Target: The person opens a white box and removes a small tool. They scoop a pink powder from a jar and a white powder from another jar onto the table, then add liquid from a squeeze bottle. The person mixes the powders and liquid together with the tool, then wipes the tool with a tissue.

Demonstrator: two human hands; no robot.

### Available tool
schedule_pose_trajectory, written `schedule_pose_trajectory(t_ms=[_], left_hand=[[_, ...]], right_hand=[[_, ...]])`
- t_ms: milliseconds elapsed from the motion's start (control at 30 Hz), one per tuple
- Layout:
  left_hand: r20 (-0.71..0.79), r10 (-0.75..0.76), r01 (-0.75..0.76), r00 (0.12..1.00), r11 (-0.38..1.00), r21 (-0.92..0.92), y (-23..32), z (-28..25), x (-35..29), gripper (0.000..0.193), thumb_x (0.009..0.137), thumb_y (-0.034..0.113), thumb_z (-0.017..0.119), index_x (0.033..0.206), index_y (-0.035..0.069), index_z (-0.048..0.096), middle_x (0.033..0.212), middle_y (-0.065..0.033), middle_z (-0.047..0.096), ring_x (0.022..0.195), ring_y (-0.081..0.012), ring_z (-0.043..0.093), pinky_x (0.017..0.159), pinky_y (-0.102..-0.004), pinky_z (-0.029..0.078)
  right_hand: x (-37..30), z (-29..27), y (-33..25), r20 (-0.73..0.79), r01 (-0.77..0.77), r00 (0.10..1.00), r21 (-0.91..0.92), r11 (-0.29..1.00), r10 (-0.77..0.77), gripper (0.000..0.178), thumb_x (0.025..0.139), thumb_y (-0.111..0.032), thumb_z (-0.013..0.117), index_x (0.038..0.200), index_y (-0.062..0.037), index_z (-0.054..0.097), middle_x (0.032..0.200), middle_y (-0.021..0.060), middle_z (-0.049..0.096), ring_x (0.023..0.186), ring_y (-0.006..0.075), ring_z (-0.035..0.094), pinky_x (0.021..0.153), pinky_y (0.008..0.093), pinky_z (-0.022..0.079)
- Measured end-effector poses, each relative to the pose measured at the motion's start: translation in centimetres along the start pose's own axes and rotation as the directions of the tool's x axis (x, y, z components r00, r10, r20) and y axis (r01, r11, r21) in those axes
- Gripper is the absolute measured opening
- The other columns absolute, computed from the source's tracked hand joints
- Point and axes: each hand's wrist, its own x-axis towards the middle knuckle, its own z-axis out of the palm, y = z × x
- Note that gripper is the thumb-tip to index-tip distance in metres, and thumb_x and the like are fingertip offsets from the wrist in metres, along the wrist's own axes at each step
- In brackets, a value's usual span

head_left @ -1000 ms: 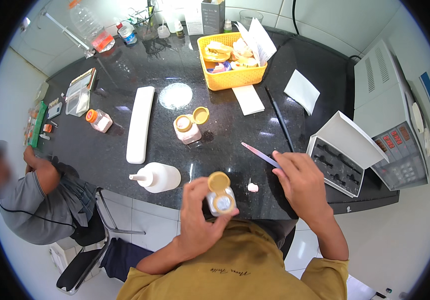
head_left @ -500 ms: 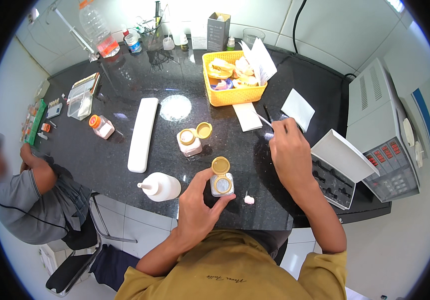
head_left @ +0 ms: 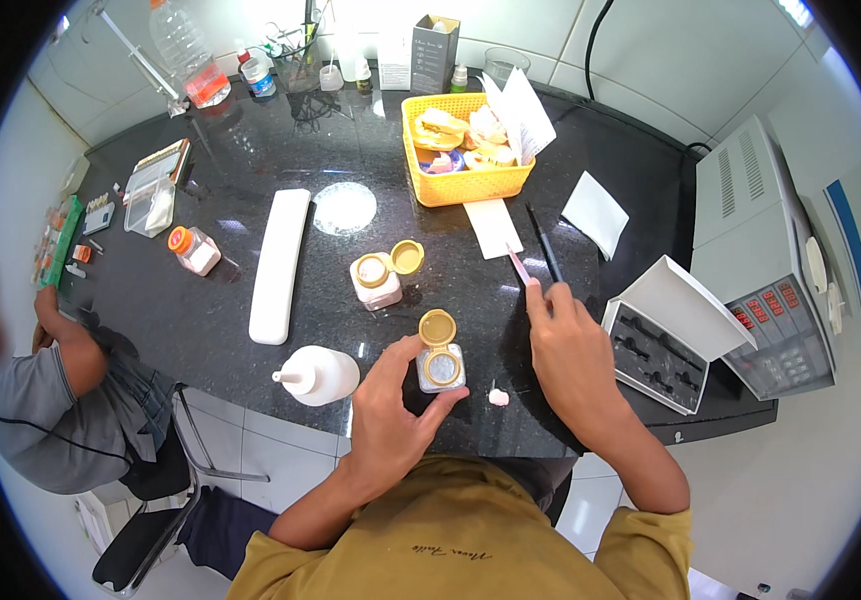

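My left hand (head_left: 391,405) is closed round a small clear square jar (head_left: 442,368) near the front of the counter. The jar's gold flip lid stands raised, and greyish contents show through its round mouth. Between the fingertips of my right hand (head_left: 573,355) is a thin pinkish stick-like tool (head_left: 519,264); its tip reaches the edge of a folded white paper (head_left: 492,225). A dark slim handle (head_left: 546,245) lies alongside. Between my hands sits a small pale-pink lump (head_left: 499,398) with a thin pin. A second jar (head_left: 379,284), gold lid raised, holds pink powder.
A white squeeze bottle (head_left: 323,375) and a long white case (head_left: 281,268) stand left. Behind is a yellow basket (head_left: 471,190). To the right are an opened white box (head_left: 656,365) and a machine with red digits (head_left: 766,290). Another person (head_left: 66,400) sits far left.
My right hand has drawn back toward me with the stick-like tool, baring the dark handle on the counter. The left hand keeps its hold on the jar. The view has shifted slightly.
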Motion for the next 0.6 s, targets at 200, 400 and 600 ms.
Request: schedule_pose_trajectory(t_ms=[200,400,600], left_hand=[[0.013,0.045,-0.045,0.999,0.999,0.017,-0.4,0.1,0.0,0.058,0.077,0.012,0.09,0.124,-0.003,0.06,0.113,-0.0219,0.068,0.105,-0.0401,0.068,0.094,-0.0432,0.053],[0.019,0.019,-0.018,1.0,1.0,-0.025,-0.3,0.0,-0.1,0.058,0.076,0.011,0.09,0.124,-0.004,0.06,0.111,-0.0223,0.069,0.104,-0.0405,0.068,0.095,-0.0441,0.053],[0.01,0.036,-0.036,0.999,0.999,0.029,-0.4,0.0,-0.2,0.058,0.076,0.012,0.091,0.123,-0.003,0.061,0.115,-0.0171,0.071,0.106,-0.0288,0.071,0.092,-0.0369,0.054]], right_hand=[[1.4,-0.3,0.9,-0.201,-0.052,0.971,0.355,0.933,0.131,0.044,0.083,0.003,0.069,0.126,-0.0021,0.066,0.088,0.011,0.061,0.082,0.0278,0.066,0.072,0.0404,0.055],[3.1,0.7,0.8,-0.167,-0.021,0.98,0.434,0.901,0.104,0.04,0.085,0.006,0.067,0.124,0.0013,0.067,0.093,0.0145,0.061,0.084,0.0317,0.067,0.075,0.0418,0.056],[2.9,1.2,0.2,0.029,-0.138,0.99,0.385,0.912,0.138,0.039,0.089,0.002,0.064,0.128,0.0036,0.065,0.102,0.0163,0.058,0.087,0.033,0.069,0.077,0.0429,0.058]])
